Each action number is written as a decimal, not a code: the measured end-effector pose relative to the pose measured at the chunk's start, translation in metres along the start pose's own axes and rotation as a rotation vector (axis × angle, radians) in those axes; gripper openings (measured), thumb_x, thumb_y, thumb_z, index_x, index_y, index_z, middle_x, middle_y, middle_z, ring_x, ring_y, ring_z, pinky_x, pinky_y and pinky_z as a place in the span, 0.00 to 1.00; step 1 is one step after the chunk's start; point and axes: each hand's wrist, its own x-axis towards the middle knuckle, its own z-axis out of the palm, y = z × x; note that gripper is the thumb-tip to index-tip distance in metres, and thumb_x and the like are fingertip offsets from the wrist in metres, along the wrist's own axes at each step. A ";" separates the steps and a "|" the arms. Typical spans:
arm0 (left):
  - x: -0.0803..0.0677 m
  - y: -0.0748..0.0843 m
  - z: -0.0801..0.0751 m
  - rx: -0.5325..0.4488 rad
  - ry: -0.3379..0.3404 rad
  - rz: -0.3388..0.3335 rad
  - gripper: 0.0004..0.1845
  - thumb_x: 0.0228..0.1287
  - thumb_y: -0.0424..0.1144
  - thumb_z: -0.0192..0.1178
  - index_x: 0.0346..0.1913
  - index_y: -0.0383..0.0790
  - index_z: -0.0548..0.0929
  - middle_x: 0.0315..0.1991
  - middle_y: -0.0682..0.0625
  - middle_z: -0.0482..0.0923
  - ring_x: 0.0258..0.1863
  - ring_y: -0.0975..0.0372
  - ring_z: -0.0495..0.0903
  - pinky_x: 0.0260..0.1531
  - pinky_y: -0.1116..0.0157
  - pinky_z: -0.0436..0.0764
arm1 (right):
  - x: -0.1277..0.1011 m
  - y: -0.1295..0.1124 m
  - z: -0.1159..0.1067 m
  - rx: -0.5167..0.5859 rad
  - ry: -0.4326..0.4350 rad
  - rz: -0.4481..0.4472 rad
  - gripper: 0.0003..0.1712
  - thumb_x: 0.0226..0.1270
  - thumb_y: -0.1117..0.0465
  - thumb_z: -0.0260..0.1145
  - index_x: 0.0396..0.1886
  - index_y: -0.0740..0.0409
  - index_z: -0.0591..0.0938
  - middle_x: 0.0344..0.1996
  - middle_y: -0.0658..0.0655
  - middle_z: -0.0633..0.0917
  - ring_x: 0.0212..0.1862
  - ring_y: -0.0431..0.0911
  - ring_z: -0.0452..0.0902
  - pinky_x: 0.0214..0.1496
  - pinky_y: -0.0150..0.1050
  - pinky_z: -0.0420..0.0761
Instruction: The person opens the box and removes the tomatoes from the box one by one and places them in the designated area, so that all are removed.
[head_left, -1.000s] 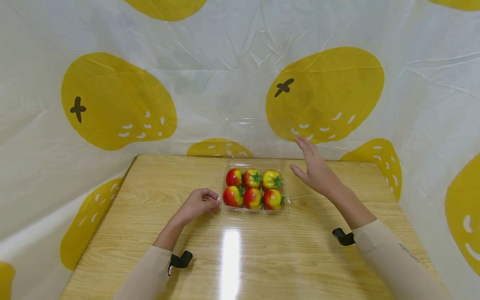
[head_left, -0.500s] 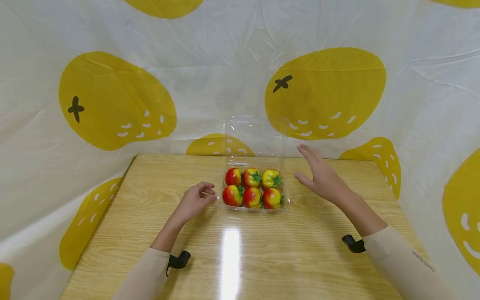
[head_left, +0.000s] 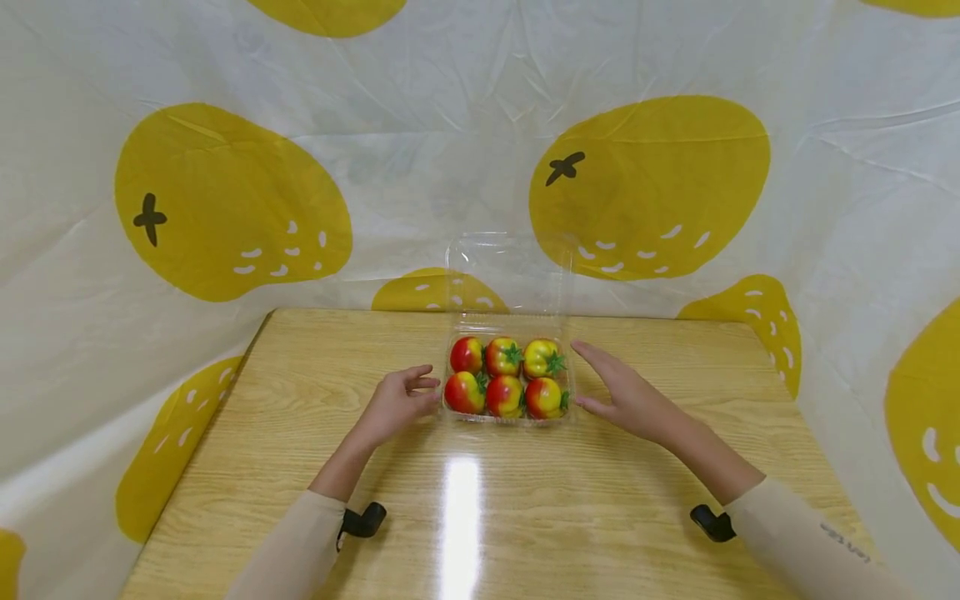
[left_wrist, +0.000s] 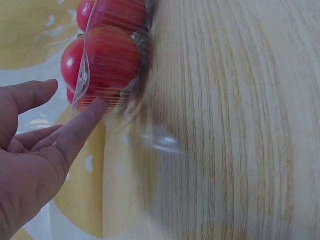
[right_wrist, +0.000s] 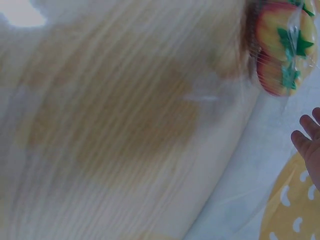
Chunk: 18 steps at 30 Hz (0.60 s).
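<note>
From the head camera, a clear box [head_left: 507,392] of six tomatoes [head_left: 506,378] sits mid-table [head_left: 300,467], lid upright, left hand [head_left: 396,404] and right hand [head_left: 628,395] flanking it, fingers relaxed, empty. At the left wrist, a fingertip [left_wrist: 97,107] touches the thin wall. The right-wrist view is blurred. Light and flimsy, probably; best held by both side walls.

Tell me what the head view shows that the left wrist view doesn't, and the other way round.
Only the head view shows the whole clear box with its lid standing open, all six tomatoes in two rows, the right hand open beside the box's right edge, and the yellow-spotted sheet behind.

Only the left wrist view shows, close up, a fingertip at the box's ribbed wall; whether it touches is hard to tell.

Both show the left hand open at the box's left side, red tomatoes inside it and the wooden table.
</note>
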 end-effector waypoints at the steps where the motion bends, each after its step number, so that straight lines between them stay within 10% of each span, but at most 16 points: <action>1: 0.002 0.000 0.000 -0.041 -0.004 -0.018 0.33 0.63 0.33 0.63 0.70 0.31 0.64 0.59 0.35 0.77 0.48 0.50 0.84 0.43 0.58 0.87 | -0.001 0.000 0.002 0.013 -0.004 -0.002 0.49 0.62 0.52 0.70 0.77 0.51 0.53 0.74 0.58 0.62 0.73 0.57 0.59 0.72 0.59 0.65; 18: 0.014 -0.003 0.003 -0.166 0.028 -0.112 0.23 0.61 0.29 0.64 0.60 0.29 0.75 0.43 0.39 0.76 0.32 0.57 0.84 0.43 0.49 0.85 | 0.000 -0.006 0.027 0.070 0.023 -0.040 0.45 0.55 0.50 0.75 0.70 0.56 0.67 0.66 0.58 0.73 0.67 0.55 0.68 0.67 0.58 0.73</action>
